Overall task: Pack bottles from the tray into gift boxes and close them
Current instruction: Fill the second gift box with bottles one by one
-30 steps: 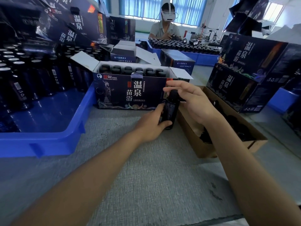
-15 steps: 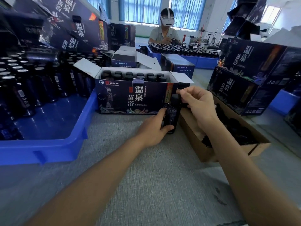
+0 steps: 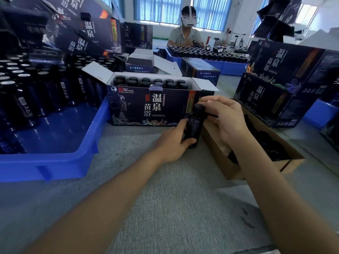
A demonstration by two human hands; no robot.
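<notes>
Tabletop (image 3: 165, 208) grey and textured, blue tray (image 3: 60, 162) left, curtained windows (image 3: 157, 8) behind

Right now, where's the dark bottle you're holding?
Mid-view: small dark bottle, gripped by left hand, right hand at its cap, between dark open gift box and brown carton.

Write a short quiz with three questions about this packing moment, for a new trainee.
1. True or false: the open gift box already holds bottles.
2. Fill in: the right hand holds the dark bottle at its ____.
3. Which grips that bottle's body? A. left hand B. right hand C. neither
Key: 1 true; 2 cap; 3 A.
</notes>
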